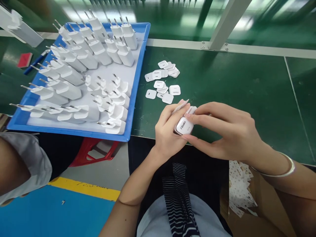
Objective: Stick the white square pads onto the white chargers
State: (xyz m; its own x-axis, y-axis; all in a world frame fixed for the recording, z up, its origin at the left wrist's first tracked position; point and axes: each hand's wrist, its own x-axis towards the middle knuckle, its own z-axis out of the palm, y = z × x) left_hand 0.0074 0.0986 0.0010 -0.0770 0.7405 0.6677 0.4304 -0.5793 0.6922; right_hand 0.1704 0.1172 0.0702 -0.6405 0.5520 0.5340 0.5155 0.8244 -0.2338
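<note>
Sleeve (27, 161) of another person, grey, at far left, below the near left corner of the blue tray (140, 65). The tray sits on the green counter (234, 82), its near edge overhanging it, and carries rows of white plug adapters (74, 65), most lying with metal pins pointing up and left; a red stool (93, 151) shows under the tray's near edge. Right of the tray, a loose scatter of small white cover plates (163, 82) lies on the counter, some overlapping, some apart. Right of and nearer than those plates, both hands meet over the counter's near edge. Left hand (170, 131) cups a white charger (184, 125) from below and behind, fingers curled shut around its body, printed face turned up. Right hand (227, 131) comes in from the right, thumb and forefinger pinched on the charger's top end, where a thin pale strip (181, 106) sticks out, possibly film; cannot tell for sure. A silver bangle (283, 169) is on the right wrist. Charger reads as light, rigid moulded plastic, glossy and likely slippery; best held by its flat sides, as the left hand does, clear of the printed face. Right of the tray and below the hands, a brown box (261, 200) holds a sheet of small white pieces.
</note>
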